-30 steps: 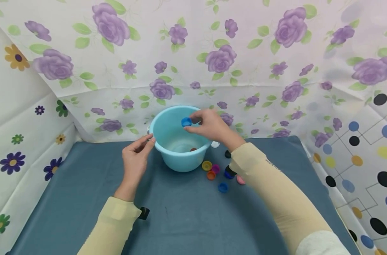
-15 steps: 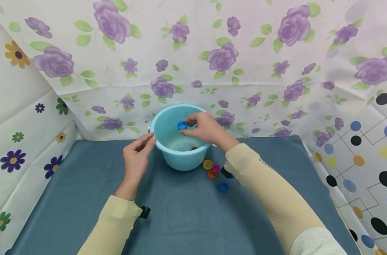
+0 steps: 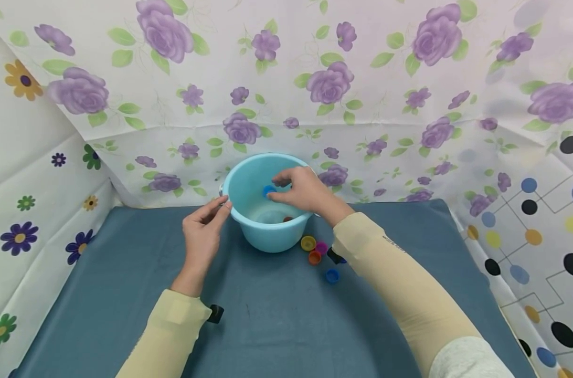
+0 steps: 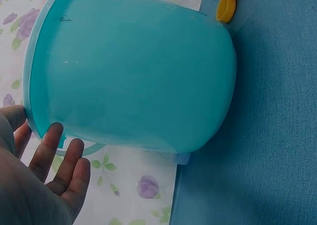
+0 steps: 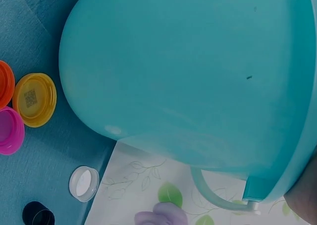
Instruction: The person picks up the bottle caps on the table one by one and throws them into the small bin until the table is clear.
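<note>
A light blue bucket [image 3: 272, 239] stands upright near the back wall. At its left rim, my left hand [image 3: 202, 233] pinches the edge between thumb and forefinger, its other fingers spread in the left wrist view. Over the bucket's mouth is my right hand [image 3: 303, 189], thumb and fingers parted. A blue bottle cap [image 3: 268, 190] is just below and beyond the right thumb, within the bucket and seemingly in mid-air. On the bucket's floor, a reddish cap [image 3: 287, 219] is partly visible. The right wrist view mostly shows the bucket's outside.
Right of the bucket lie a yellow cap [image 3: 308, 243], a pink cap [image 3: 321, 248], an orange cap [image 3: 315, 258] and a blue cap [image 3: 332, 276]. A white cap [image 5: 83, 184] and a black cap [image 5: 38, 215] are nearer the wall. Flowered sheets rise behind the blue cloth [image 3: 267, 325].
My right hand lowered the blue cap into the bucket and then let it go; the cap has dropped away from the fingers. My left hand has stayed at the rim.
</note>
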Available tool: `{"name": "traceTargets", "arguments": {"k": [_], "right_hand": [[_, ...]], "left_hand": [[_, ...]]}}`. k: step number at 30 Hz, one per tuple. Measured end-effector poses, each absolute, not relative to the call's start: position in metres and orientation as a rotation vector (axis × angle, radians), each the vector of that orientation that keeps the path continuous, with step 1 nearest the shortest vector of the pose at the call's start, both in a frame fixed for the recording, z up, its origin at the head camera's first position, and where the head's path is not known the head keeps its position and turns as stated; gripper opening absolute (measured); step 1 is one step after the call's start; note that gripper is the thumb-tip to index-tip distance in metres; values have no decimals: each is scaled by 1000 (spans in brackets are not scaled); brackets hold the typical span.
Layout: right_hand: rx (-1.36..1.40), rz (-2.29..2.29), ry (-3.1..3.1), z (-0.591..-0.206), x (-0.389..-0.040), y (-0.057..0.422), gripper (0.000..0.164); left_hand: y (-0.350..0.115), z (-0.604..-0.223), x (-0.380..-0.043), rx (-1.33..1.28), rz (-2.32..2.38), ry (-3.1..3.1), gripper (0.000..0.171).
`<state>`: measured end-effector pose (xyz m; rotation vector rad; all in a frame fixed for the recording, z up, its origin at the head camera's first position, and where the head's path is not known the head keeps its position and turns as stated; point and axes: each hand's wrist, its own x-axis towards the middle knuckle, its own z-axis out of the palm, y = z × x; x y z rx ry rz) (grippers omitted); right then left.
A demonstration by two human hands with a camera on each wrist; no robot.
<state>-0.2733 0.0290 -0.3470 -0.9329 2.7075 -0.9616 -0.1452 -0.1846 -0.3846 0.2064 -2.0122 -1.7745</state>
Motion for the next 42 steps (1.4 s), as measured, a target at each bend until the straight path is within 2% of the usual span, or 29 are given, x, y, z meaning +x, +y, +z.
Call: {"name": "traceTargets", "arguments": {"k": [26, 42], "right_hand": [[-943, -973, 2728, -341, -271, 36, 44], [-914, -1191, 2827, -316, -250, 77, 40]], "left_hand": [[-181, -380, -144, 212, -1779, -2005, 28], [-181, -379, -142, 217, -1735, -2021, 26]]}}
